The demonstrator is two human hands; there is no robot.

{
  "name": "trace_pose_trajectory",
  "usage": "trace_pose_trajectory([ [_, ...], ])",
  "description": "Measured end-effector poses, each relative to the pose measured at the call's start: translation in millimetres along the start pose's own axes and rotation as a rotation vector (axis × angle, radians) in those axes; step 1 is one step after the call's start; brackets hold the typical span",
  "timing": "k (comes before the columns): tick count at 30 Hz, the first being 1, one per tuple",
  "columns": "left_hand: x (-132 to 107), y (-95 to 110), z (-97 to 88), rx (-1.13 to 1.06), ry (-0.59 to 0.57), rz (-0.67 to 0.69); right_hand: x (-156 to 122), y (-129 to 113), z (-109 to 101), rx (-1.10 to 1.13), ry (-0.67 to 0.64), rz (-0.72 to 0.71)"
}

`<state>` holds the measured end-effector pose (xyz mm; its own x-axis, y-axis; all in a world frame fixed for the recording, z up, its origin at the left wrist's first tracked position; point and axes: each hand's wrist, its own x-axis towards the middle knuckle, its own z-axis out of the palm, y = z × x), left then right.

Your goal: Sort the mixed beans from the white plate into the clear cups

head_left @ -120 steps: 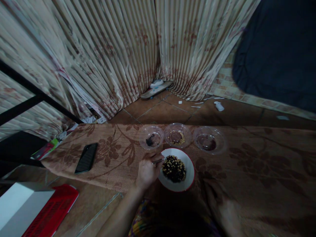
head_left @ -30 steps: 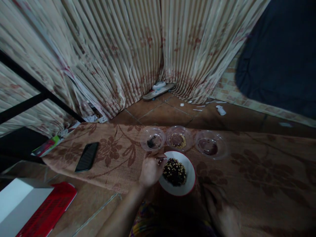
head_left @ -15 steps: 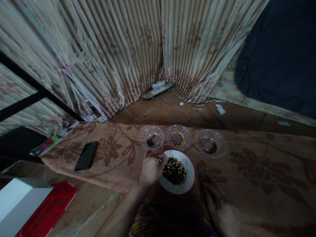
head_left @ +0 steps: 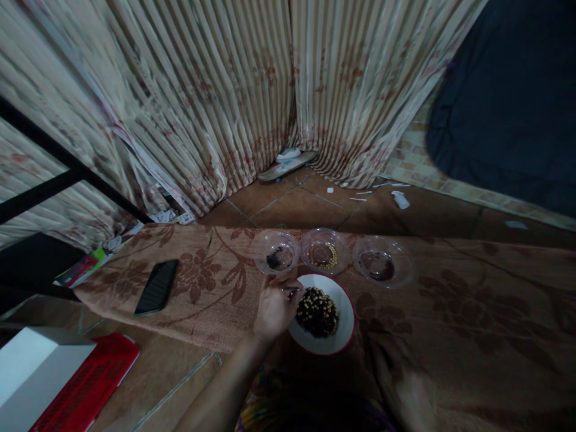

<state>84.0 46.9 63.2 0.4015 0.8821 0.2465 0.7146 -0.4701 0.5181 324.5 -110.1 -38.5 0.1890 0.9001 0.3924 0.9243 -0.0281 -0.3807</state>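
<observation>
A white bowl with a red rim [head_left: 345,324] holds a heap of black and yellow beans or grains [head_left: 317,312]. At its upper left edge is my left hand [head_left: 275,307], fingers closed in a pinch on a thin shiny metal tool [head_left: 291,289]; its exact kind is too small to make out. Behind the bowl stand three clear plastic cups: the left cup [head_left: 291,240] with black grains, the middle cup [head_left: 339,239] with yellow ones, the right cup [head_left: 402,258] with dark red ones. My right hand [head_left: 402,378] rests in shadow right of the bowl, fingers loosely stretched, holding nothing visible.
A brown flowered cloth [head_left: 216,324] covers the low table. A black phone [head_left: 157,287] lies on its left part. A white box [head_left: 40,360] and a red sheet [head_left: 96,372] are at lower left. Beyond the table are a skateboard [head_left: 288,167] and striped curtains [head_left: 243,90].
Very little differs. The metal tool in my left hand lies at a slightly different angle by the bowl's edge. My right hand stays in place.
</observation>
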Motion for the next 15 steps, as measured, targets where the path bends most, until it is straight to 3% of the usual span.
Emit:
trace_pose_trajectory([
  [15,-2.4,1.9,-5.1,0.019,-0.001,-0.007,-0.2,-0.1,1.2,0.044,-0.005,0.007],
])
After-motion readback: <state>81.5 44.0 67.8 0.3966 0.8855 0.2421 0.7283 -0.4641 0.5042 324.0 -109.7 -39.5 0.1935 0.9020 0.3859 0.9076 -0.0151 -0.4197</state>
